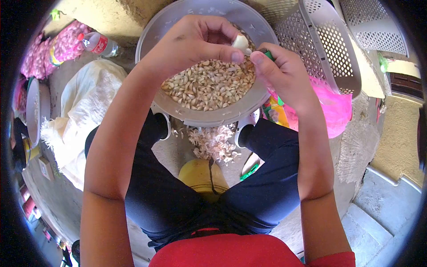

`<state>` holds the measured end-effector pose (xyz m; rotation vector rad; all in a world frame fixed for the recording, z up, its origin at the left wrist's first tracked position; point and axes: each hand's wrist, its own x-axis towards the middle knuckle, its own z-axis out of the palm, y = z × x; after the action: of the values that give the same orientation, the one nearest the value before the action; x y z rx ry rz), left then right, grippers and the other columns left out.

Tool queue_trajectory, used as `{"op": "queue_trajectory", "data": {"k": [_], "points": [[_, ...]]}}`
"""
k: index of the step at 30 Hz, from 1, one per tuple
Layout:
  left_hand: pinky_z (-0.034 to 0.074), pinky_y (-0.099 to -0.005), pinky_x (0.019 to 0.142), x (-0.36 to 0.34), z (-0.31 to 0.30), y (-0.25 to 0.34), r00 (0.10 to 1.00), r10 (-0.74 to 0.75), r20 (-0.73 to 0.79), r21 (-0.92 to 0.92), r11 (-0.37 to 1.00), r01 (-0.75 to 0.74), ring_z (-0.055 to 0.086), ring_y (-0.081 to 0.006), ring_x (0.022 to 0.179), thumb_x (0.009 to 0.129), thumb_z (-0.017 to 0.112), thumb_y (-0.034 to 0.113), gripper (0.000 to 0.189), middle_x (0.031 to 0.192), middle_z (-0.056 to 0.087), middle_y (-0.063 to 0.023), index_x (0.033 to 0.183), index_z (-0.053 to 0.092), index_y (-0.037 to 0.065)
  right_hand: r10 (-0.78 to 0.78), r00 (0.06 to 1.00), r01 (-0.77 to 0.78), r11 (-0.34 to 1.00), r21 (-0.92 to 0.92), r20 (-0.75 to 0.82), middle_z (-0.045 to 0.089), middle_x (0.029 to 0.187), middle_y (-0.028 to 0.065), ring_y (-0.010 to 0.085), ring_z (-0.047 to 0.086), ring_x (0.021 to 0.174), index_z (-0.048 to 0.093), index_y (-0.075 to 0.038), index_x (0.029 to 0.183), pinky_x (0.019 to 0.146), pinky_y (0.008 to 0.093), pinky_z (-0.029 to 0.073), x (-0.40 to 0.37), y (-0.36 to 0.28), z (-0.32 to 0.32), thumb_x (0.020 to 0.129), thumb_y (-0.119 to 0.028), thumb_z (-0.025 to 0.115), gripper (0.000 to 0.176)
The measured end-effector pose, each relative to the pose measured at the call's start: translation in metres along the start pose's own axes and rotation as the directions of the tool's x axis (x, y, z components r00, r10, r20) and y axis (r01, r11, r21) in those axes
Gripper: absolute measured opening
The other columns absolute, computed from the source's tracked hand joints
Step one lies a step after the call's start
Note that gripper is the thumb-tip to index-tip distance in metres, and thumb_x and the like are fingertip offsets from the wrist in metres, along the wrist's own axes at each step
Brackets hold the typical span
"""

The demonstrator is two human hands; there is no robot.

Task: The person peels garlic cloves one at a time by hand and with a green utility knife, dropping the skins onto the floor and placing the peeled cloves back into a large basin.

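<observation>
A white garlic clove is pinched in the left hand, right over the gray bowl, likely so that dropped bits are caught. A green knife is gripped by the right hand. Peels are piled on the floor below.

I read the basin as boxed in on three sides. On the near side, both legs and a pile of peels fill the floor beneath its rim. On the right, a tilted perforated basket and a pink bag crowd the rim. On the left, a white sack lies near, and the left forearm crosses that edge.

Over the far rim, the left hand pinches a garlic clove. The right hand is closed on a green handle there, blocking that airspace.

The heaped cloves stay reachable from straight above. A strip of floor lies open between the basin and a bottle.
</observation>
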<state>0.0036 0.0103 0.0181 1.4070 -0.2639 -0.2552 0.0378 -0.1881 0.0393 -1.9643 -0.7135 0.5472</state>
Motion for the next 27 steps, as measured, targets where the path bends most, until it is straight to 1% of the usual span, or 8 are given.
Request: {"op": "queue_trajectory", "data": {"k": [9,12,15,18,21,24,25,27], "points": [[0.046,-0.0247,0.070,0.002,-0.001,-0.007,0.989,-0.005,-0.145,-0.136,0.991,-0.015,0.055,-0.0097,0.078,0.081,0.056,0.025,0.032,0.093,0.058,-0.0037,0.104,0.054,0.002,0.027,0.978,0.048,0.935,-0.351,0.205,0.053,0.059,0.0166,0.0272,0.051,0.052,0.055,0.001,0.077,0.053,0.0356,0.040,0.002,0.001,0.003,0.080,-0.037,0.054,0.038],[0.046,-0.0239,0.069,0.002,0.002,-0.008,0.993,-0.050,-0.108,-0.108,0.993,0.038,0.055,-0.0092,0.079,0.082,0.054,0.025,0.033,0.092,0.058,-0.0033,0.107,0.053,0.003,0.039,0.995,-0.020,0.979,-0.204,0.091,0.055,0.064,0.0180,0.0286,0.055,0.060,0.055,0.001,0.080,0.057,0.0377,0.041,0.002,0.009,0.005,0.079,-0.041,0.054,0.042],[0.046,-0.0230,0.069,0.001,0.006,-0.007,0.989,-0.132,-0.072,-0.090,0.988,0.125,0.055,-0.0087,0.079,0.083,0.052,0.026,0.035,0.092,0.058,-0.0033,0.109,0.052,0.003,0.042,0.999,-0.041,0.971,-0.236,0.001,0.055,0.068,0.0179,0.0276,0.054,0.063,0.054,0.001,0.082,0.059,0.0366,0.041,0.004,0.016,-0.002,0.077,-0.044,0.056,0.045],[0.045,-0.0229,0.068,0.001,0.006,-0.010,0.979,-0.192,-0.065,-0.070,0.980,0.187,0.055,-0.0084,0.078,0.083,0.052,0.029,0.037,0.093,0.059,-0.0035,0.108,0.053,0.003,0.099,0.988,-0.055,0.941,-0.335,0.117,0.055,0.070,0.0164,0.0262,0.053,0.065,0.053,0.000,0.084,0.061,0.0357,0.041,0.002,0.023,-0.010,0.076,-0.044,0.057,0.045],[0.044,-0.0231,0.067,0.000,0.007,-0.013,0.966,-0.237,-0.106,0.058,0.968,0.244,0.054,-0.0085,0.078,0.082,0.054,0.033,0.037,0.093,0.059,-0.0028,0.106,0.056,0.005,0.301,0.882,-0.159,0.914,-0.374,0.362,0.055,0.072,0.0067,0.0117,0.052,0.065,0.054,0.000,0.091,0.057,0.0266,0.043,0.000,0.015,-0.014,0.079,-0.030,0.058,0.033],[0.043,-0.0232,0.066,0.000,0.007,-0.016,0.952,-0.268,-0.150,0.103,0.953,0.284,0.054,-0.0093,0.077,0.080,0.056,0.034,0.036,0.091,0.059,-0.0016,0.102,0.058,0.006,0.307,0.842,-0.209,0.944,-0.257,0.444,0.056,0.074,0.0081,0.0168,0.055,0.067,0.054,0.000,0.090,0.061,0.0310,0.044,-0.004,0.008,-0.012,0.077,-0.028,0.059,0.031],[0.042,-0.0233,0.066,0.000,0.008,-0.017,0.948,-0.277,-0.160,0.096,0.951,0.294,0.054,-0.0097,0.076,0.080,0.056,0.034,0.035,0.091,0.059,-0.0012,0.101,0.059,0.006,0.229,0.843,-0.112,0.960,-0.256,0.487,0.057,0.075,0.0111,0.0207,0.056,0.069,0.055,-0.001,0.090,0.062,0.0336,0.043,-0.007,0.010,-0.009,0.076,-0.031,0.058,0.033],[0.042,-0.0233,0.066,0.001,0.010,-0.019,0.957,-0.241,-0.161,0.282,0.918,0.278,0.054,-0.0106,0.075,0.079,0.058,0.031,0.034,0.089,0.059,-0.0020,0.100,0.059,0.004,0.077,0.824,0.078,0.966,-0.246,0.562,0.058,0.077,0.0171,0.0287,0.057,0.073,0.056,-0.003,0.089,0.066,0.0387,0.043,-0.016,0.018,-0.001,0.075,-0.036,0.057,0.036]]}}
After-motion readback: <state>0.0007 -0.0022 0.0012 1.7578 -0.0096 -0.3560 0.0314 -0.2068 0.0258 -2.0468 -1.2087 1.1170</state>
